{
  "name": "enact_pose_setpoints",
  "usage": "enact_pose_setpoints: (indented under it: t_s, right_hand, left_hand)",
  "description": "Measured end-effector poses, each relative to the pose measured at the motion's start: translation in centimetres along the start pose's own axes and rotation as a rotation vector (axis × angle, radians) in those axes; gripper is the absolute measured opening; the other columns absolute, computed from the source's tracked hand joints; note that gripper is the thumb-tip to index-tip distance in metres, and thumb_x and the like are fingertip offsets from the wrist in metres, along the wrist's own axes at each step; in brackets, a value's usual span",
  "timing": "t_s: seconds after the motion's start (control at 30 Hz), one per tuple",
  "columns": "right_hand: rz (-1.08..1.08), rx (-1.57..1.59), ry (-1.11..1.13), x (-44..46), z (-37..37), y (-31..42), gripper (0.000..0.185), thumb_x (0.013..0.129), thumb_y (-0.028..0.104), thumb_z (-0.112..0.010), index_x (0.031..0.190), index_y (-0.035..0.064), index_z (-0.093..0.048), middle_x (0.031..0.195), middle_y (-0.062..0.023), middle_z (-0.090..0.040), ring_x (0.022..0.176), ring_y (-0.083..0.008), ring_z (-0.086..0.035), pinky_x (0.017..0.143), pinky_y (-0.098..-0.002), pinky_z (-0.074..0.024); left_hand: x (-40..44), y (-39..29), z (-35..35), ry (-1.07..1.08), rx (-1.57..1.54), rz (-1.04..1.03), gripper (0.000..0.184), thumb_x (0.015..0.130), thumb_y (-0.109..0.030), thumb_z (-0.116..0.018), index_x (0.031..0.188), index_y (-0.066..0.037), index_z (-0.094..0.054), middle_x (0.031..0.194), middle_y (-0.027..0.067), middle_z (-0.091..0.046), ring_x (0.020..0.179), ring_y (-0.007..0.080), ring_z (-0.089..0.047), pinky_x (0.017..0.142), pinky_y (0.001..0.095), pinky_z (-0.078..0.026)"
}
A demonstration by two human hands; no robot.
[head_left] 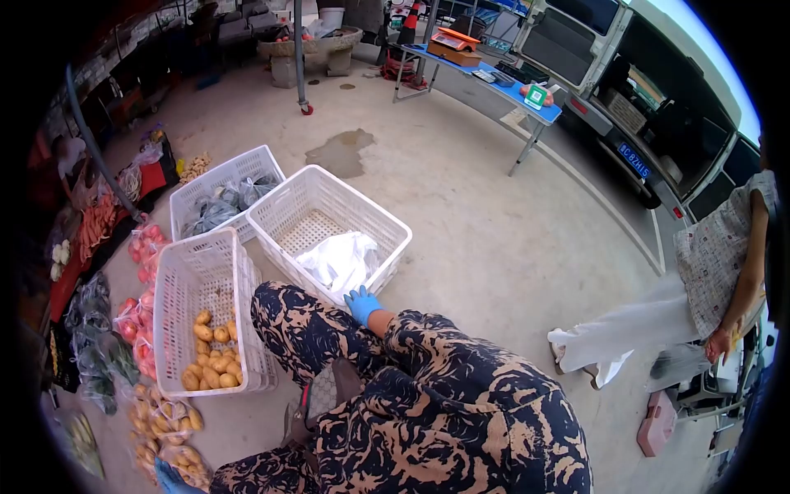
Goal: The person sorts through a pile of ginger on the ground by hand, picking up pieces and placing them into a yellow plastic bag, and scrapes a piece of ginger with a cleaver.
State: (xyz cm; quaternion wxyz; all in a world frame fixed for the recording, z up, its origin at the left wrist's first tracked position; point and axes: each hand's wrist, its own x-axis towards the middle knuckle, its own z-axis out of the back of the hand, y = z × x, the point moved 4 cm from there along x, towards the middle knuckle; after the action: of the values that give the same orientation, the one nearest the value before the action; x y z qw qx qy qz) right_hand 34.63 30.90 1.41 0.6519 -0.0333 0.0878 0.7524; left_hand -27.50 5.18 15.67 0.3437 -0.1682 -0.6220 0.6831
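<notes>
My right hand [362, 305], in a blue glove, rests with fingers spread at the near rim of a white plastic crate [276, 216]. White plastic bags [341, 259] lie crumpled inside that crate, just beyond my fingertips. At the bottom left edge my left hand [171, 479], also blue-gloved, shows only in part; its fingers look stretched out beside a clear bag of potatoes [183, 463]. Loose potatoes [216, 362] fill the near end of a second, stacked-looking white crate [169, 305] to the left.
A third crate [175, 202] holds dark produce in bags [226, 202]. Bags of tomatoes [141, 317] line the left side. A person [724, 255] stands at right with a plastic bag. Behind are a blue folding table [494, 78], orange scale [453, 39] and open van [609, 132].
</notes>
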Motion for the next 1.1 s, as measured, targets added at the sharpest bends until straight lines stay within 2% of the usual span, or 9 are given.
enact_pose_setpoints:
  t_s: [0.17, 0.27, 0.33, 0.37, 0.5, 0.53, 0.67, 1.0, 1.1]
  right_hand:
    - [0.070, -0.074, 0.053, -1.1, 1.8, 1.3, 0.050, 0.076, 0.010, -0.047, 0.124, 0.0057, -0.032, 0.118, -0.0129, -0.039, 0.116, -0.0374, -0.029, 0.085, -0.0431, -0.0373]
    - [0.138, -0.066, -0.010, 0.2, -1.5, 0.4, 0.075, 0.062, 0.011, -0.063, 0.127, 0.0060, -0.025, 0.120, -0.0145, -0.035, 0.117, -0.0416, -0.026, 0.085, -0.0445, -0.0377]
    - [0.128, -0.060, 0.026, 1.1, -2.9, 0.0, 0.067, 0.071, 0.017, -0.055, 0.128, 0.0041, -0.022, 0.119, -0.0168, -0.035, 0.119, -0.0420, -0.023, 0.086, -0.0473, -0.0370]
    - [0.116, -0.044, 0.028, 1.3, -3.0, 0.1, 0.050, 0.081, 0.018, -0.039, 0.128, 0.0059, -0.026, 0.120, -0.0164, -0.036, 0.119, -0.0401, -0.025, 0.085, -0.0495, -0.0360]
    - [0.070, -0.127, -0.128, 3.2, -6.1, -0.5, 0.042, 0.080, 0.013, -0.039, 0.121, 0.0033, -0.037, 0.101, -0.0162, -0.048, 0.109, -0.0412, -0.035, 0.072, -0.0464, -0.0463]
    - [0.113, -0.200, -0.287, 3.9, -7.6, -1.0, 0.037, 0.079, 0.011, -0.040, 0.115, 0.0029, -0.043, 0.088, -0.0133, -0.052, 0.101, -0.0405, -0.042, 0.061, -0.0437, -0.0502]
    - [0.066, -0.277, -0.351, 5.0, -8.9, -1.2, 0.032, 0.079, 0.012, -0.040, 0.109, 0.0031, -0.046, 0.080, -0.0123, -0.054, 0.093, -0.0395, -0.047, 0.051, -0.0413, -0.0511]
    - [-0.007, -0.081, -0.159, 5.0, -8.3, -0.9, 0.033, 0.080, 0.014, -0.039, 0.110, 0.0002, -0.044, 0.086, -0.0156, -0.054, 0.093, -0.0423, -0.045, 0.056, -0.0456, -0.0485]
    - [-0.117, 0.022, -0.067, 4.4, -6.1, 0.1, 0.040, 0.077, 0.025, -0.044, 0.109, 0.0010, -0.044, 0.100, -0.0173, -0.054, 0.102, -0.0389, -0.041, 0.070, -0.0487, -0.0441]
  left_hand:
    - [-1.9, -2.8, -4.3, 0.000, -0.553, 0.355, 0.039, 0.090, -0.027, -0.030, 0.120, -0.004, -0.041, 0.133, 0.0084, -0.033, 0.120, 0.0198, -0.032, 0.098, 0.0332, -0.024]
    - [-2.7, 2.8, -3.4, -0.069, -0.839, 0.419, 0.029, 0.086, -0.024, -0.039, 0.110, -0.009, -0.048, 0.124, 0.0062, -0.044, 0.101, 0.0147, -0.047, 0.087, 0.0288, -0.035]
    - [-4.0, 2.7, -3.9, -0.180, -0.985, 0.508, 0.019, 0.082, -0.023, -0.046, 0.097, -0.013, -0.052, 0.115, 0.0037, -0.052, 0.084, 0.0098, -0.051, 0.075, 0.0264, -0.040]
    - [-4.7, 2.2, -4.1, -0.266, -1.023, 0.571, 0.013, 0.080, -0.022, -0.050, 0.090, -0.015, -0.054, 0.110, 0.0020, -0.056, 0.077, 0.0074, -0.051, 0.069, 0.0256, -0.042]
    - [-5.1, 1.3, -3.6, -0.353, -1.030, 0.519, 0.011, 0.079, -0.022, -0.050, 0.087, -0.015, -0.054, 0.107, 0.0010, -0.057, 0.070, 0.0078, -0.051, 0.066, 0.0224, -0.041]
    - [-5.3, 1.1, -3.7, -0.349, -1.021, 0.531, 0.011, 0.079, -0.022, -0.050, 0.087, -0.014, -0.054, 0.106, 0.0011, -0.057, 0.070, 0.0078, -0.051, 0.066, 0.0227, -0.041]
    - [-5.7, 1.3, -3.5, -0.366, -0.977, 0.554, 0.012, 0.079, -0.022, -0.051, 0.085, -0.013, -0.053, 0.106, 0.0033, -0.057, 0.069, 0.0085, -0.050, 0.064, 0.0236, -0.042]
    - [-6.4, 1.8, -3.1, -0.314, -0.959, 0.564, 0.015, 0.081, -0.022, -0.048, 0.092, -0.013, -0.051, 0.111, 0.0017, -0.054, 0.073, 0.0088, -0.048, 0.067, 0.0235, -0.039]
    - [-5.7, 4.2, -2.5, -0.256, -0.919, 0.577, 0.026, 0.083, -0.023, -0.044, 0.105, -0.012, -0.050, 0.120, 0.0016, -0.048, 0.090, 0.0070, -0.047, 0.074, 0.0221, -0.037]
